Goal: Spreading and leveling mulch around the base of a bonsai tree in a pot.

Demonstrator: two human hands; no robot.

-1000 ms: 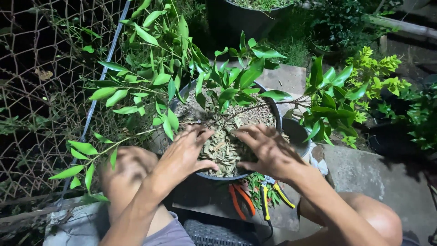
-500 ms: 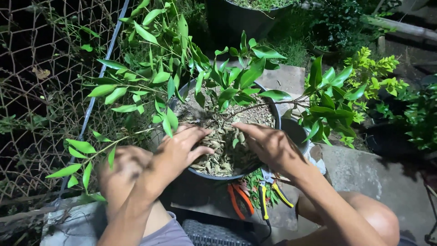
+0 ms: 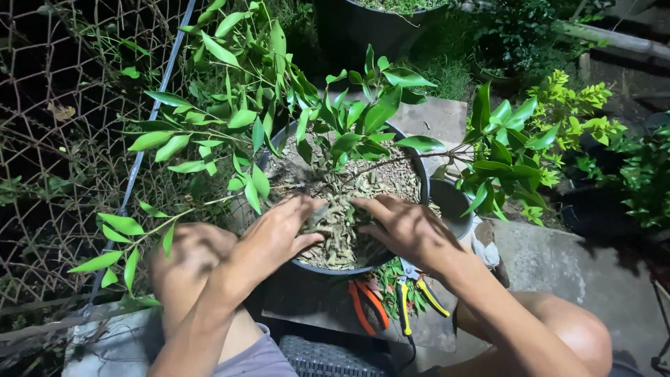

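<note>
Dark grey pot (image 3: 421, 183) with tan dried-leaf mulch (image 3: 342, 230), glossy green leaves (image 3: 363, 115) above the pot; orange-handled pliers (image 3: 364, 307) and yellow-black cutters (image 3: 405, 311) below it.

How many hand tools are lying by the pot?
2: orange-handled pliers and yellow-handled cutters, side by side below the pot, partly under leaf clippings; more may be hidden.

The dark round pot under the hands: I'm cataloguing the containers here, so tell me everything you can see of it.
The dark round pot looks like black plastic, with a thin rim, and stands upright on a grey slab. A leafy green plant with thin woody branches grows from it. Dry, pale leaf litter covers its fill. The left hand and right hand rest palms down on that litter. A smaller dark pot sits against its right side.
</note>
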